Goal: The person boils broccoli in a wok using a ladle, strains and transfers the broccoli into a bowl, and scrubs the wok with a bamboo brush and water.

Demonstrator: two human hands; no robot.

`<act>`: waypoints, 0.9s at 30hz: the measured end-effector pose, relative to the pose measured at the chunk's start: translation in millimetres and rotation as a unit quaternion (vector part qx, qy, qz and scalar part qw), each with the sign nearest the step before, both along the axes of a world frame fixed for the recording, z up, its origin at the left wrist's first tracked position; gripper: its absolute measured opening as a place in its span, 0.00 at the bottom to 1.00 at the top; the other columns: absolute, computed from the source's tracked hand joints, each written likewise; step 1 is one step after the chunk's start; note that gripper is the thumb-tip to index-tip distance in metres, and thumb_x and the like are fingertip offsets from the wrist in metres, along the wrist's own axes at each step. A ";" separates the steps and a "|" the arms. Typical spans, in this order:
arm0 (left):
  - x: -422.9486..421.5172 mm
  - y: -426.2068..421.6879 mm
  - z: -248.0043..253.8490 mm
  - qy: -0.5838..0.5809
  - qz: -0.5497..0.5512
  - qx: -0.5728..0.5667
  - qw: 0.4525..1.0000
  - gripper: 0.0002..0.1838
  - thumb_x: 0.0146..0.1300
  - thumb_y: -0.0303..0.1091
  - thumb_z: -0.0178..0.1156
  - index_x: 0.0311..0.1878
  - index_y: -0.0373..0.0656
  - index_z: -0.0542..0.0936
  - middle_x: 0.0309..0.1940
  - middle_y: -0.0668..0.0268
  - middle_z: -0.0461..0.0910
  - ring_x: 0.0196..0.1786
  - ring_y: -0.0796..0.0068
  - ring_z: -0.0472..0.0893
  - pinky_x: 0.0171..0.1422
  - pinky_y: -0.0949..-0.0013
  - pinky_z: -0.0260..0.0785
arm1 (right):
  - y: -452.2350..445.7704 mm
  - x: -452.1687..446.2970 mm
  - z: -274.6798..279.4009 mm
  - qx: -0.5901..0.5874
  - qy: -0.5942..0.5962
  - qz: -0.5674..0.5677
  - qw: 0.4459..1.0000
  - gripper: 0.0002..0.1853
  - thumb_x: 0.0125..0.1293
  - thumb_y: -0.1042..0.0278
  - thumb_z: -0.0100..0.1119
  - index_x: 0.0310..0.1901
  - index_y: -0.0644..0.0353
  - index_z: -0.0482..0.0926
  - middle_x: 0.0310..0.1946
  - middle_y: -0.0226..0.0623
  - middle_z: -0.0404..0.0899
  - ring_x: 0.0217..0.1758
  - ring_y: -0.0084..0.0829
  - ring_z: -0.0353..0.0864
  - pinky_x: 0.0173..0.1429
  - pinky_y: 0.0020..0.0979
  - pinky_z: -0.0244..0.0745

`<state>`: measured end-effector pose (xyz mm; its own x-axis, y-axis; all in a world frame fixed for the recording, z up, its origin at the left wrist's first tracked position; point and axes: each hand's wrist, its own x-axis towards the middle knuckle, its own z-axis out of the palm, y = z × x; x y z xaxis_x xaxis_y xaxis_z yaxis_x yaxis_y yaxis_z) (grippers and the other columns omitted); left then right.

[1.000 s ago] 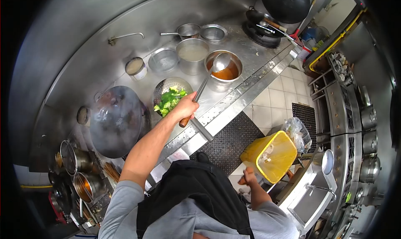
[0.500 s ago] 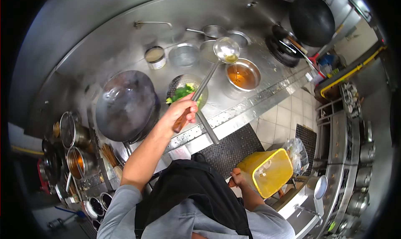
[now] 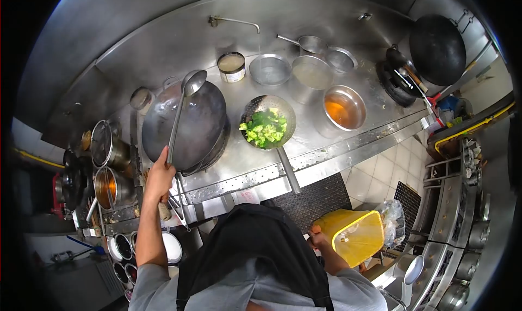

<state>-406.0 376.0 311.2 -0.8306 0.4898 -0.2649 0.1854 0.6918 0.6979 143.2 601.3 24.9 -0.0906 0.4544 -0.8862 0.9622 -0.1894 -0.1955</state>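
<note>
My left hand (image 3: pixel 159 176) grips the handle of a ladle (image 3: pixel 176 120). Its bowl hangs above the far side of a dark wok (image 3: pixel 198 128), and a faint haze rises there. Right of the wok, green leafy vegetables (image 3: pixel 266 127) lie in a perforated strainer (image 3: pixel 289 170) whose handle points toward me. My right hand (image 3: pixel 319 238) is low beside a yellow bin (image 3: pixel 340 224), with its fingers curled; what they hold, if anything, is hard to make out. Amber liquid fills part of a metal pot (image 3: pixel 356 125) farther right.
Behind the strainer stand a labelled can (image 3: pixel 232 76), a water basin (image 3: pixel 270 82) under a running tap (image 3: pixel 236 21), a pot of cloudy liquid (image 3: pixel 312 87) and two small sieves. Pots (image 3: pixel 109 148) crowd the left. A large black wok (image 3: pixel 437 39) leans at the back right.
My left hand has swung the ladle left, from beside the amber pot and over the strainer to above the wok. The view has turned slightly. My right hand stays by the bin.
</note>
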 end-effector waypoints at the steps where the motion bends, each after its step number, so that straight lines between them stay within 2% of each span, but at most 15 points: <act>1: -5.5 11.3 -12.8 0.005 0.003 0.022 1.000 0.40 0.63 0.22 0.51 0.82 0.43 0.58 0.24 0.67 0.74 0.19 0.77 0.74 0.23 0.68 0.68 | 4.0 5.2 -6.6 -0.008 0.008 -0.002 1.000 0.35 0.69 0.33 0.56 0.55 0.63 0.82 0.46 0.50 0.86 0.37 0.41 0.89 0.33 0.40 0.84; 2: -11.0 25.0 -23.8 0.009 0.005 0.043 0.999 0.40 0.63 0.23 0.51 0.82 0.43 0.59 0.25 0.67 0.75 0.19 0.77 0.75 0.23 0.68 0.68 | 6.5 10.9 -14.2 -0.017 0.016 -0.006 1.000 0.34 0.69 0.35 0.57 0.55 0.63 0.82 0.45 0.48 0.86 0.35 0.40 0.88 0.27 0.40 0.84; 5: -0.8 104.6 -29.3 -0.184 0.051 0.204 0.960 0.42 0.62 0.24 0.52 0.82 0.44 0.57 0.22 0.71 0.72 0.16 0.79 0.71 0.19 0.71 0.64 | 11.2 22.8 -37.1 0.002 0.031 -0.042 0.999 0.34 0.68 0.33 0.58 0.53 0.62 0.83 0.41 0.46 0.87 0.32 0.38 0.88 0.27 0.40 0.83; 8: -2.3 195.9 -63.7 -0.341 0.072 0.319 0.881 0.45 0.65 0.25 0.52 0.84 0.47 0.46 0.22 0.72 0.72 0.17 0.79 0.70 0.19 0.70 0.65 | 19.5 22.1 -28.7 0.009 0.007 -0.039 0.999 0.38 0.70 0.32 0.54 0.55 0.68 0.83 0.45 0.54 0.87 0.40 0.42 0.90 0.39 0.37 0.84; 9: -14.9 225.1 -92.3 -0.375 0.063 0.326 0.865 0.47 0.66 0.25 0.53 0.85 0.49 0.42 0.22 0.71 0.73 0.17 0.78 0.71 0.19 0.68 0.66 | 19.7 25.1 -31.4 0.036 0.012 -0.047 0.998 0.37 0.69 0.35 0.58 0.55 0.70 0.82 0.44 0.53 0.87 0.40 0.42 0.89 0.37 0.37 0.83; 10: -6.0 250.8 -83.3 -0.392 0.079 0.323 0.858 0.45 0.67 0.26 0.53 0.83 0.47 0.42 0.22 0.70 0.73 0.18 0.78 0.71 0.20 0.67 0.66 | 18.4 26.1 -25.6 0.041 0.023 -0.083 0.995 0.37 0.69 0.36 0.59 0.55 0.70 0.82 0.44 0.53 0.87 0.40 0.41 0.89 0.38 0.38 0.83; 11: -1.5 275.0 -88.3 -0.411 0.113 0.339 0.839 0.26 0.68 0.27 0.52 0.70 0.45 0.66 0.23 0.71 0.73 0.19 0.78 0.71 0.21 0.67 0.67 | 15.0 24.1 -13.3 0.045 0.035 -0.119 0.991 0.37 0.68 0.36 0.60 0.55 0.71 0.82 0.44 0.52 0.87 0.41 0.41 0.89 0.39 0.39 0.83; 12: -11.6 292.2 -106.4 -0.480 0.073 0.326 0.811 0.01 0.69 0.32 0.52 0.40 0.48 0.73 0.22 0.73 0.72 0.19 0.81 0.70 0.24 0.69 0.67 | 13.3 23.0 -5.7 0.050 0.047 -0.155 0.986 0.36 0.68 0.37 0.61 0.55 0.71 0.82 0.44 0.52 0.87 0.41 0.41 0.89 0.39 0.39 0.83; 14: -11.8 321.5 -120.2 -0.550 0.087 0.331 0.762 0.10 0.69 0.33 0.52 0.29 0.50 0.68 0.21 0.74 0.71 0.19 0.82 0.69 0.26 0.70 0.66 | 5.6 37.6 -10.4 0.069 0.094 -0.202 0.973 0.33 0.67 0.40 0.64 0.53 0.71 0.82 0.41 0.49 0.86 0.40 0.39 0.87 0.43 0.39 0.82; 16: -4.3 336.1 -122.3 -0.568 0.100 0.345 0.741 0.10 0.67 0.32 0.52 0.28 0.50 0.69 0.21 0.76 0.71 0.19 0.83 0.70 0.28 0.72 0.65 | -5.7 63.6 -33.0 0.077 0.116 -0.222 0.965 0.31 0.69 0.42 0.63 0.50 0.70 0.81 0.39 0.47 0.85 0.38 0.38 0.86 0.43 0.39 0.81; 17: -2.8 340.1 -124.1 -0.581 0.100 0.350 0.728 0.10 0.67 0.31 0.52 0.27 0.50 0.69 0.21 0.77 0.71 0.19 0.83 0.71 0.27 0.73 0.64 | -11.8 88.9 -69.3 0.011 0.099 -0.256 0.962 0.26 0.71 0.44 0.60 0.49 0.65 0.80 0.37 0.42 0.84 0.39 0.36 0.84 0.43 0.40 0.79; 20: -5.1 343.6 -131.2 -0.616 0.109 0.358 0.693 0.09 0.66 0.31 0.51 0.28 0.51 0.68 0.20 0.77 0.70 0.19 0.83 0.71 0.26 0.72 0.63 | -21.4 112.9 -67.7 -0.003 0.033 -0.163 0.986 0.38 0.64 0.35 0.63 0.57 0.68 0.80 0.44 0.50 0.85 0.31 0.41 0.87 0.23 0.37 0.82; 23: -4.1 342.8 -121.8 -0.624 0.117 0.368 0.679 0.08 0.66 0.31 0.51 0.29 0.51 0.69 0.20 0.77 0.70 0.19 0.83 0.71 0.26 0.71 0.63 | -29.3 155.4 -101.9 -0.041 0.163 -0.056 0.984 0.31 0.67 0.37 0.61 0.50 0.64 0.81 0.35 0.45 0.86 0.29 0.39 0.87 0.20 0.41 0.77; 25: -2.8 337.1 -116.5 -0.626 0.115 0.373 0.675 0.08 0.66 0.31 0.51 0.29 0.51 0.69 0.20 0.78 0.71 0.19 0.84 0.72 0.26 0.72 0.64 | -36.9 176.9 -130.6 -0.049 0.242 -0.021 0.969 0.28 0.69 0.38 0.60 0.48 0.61 0.81 0.34 0.43 0.85 0.30 0.37 0.87 0.21 0.41 0.76; 27: -4.2 334.7 -112.3 -0.632 0.099 0.378 0.669 0.08 0.66 0.31 0.51 0.28 0.51 0.69 0.21 0.79 0.72 0.20 0.86 0.73 0.27 0.73 0.65 | -32.1 182.9 -146.9 0.011 0.320 -0.007 0.947 0.25 0.69 0.41 0.61 0.48 0.59 0.81 0.35 0.41 0.85 0.32 0.34 0.87 0.23 0.40 0.76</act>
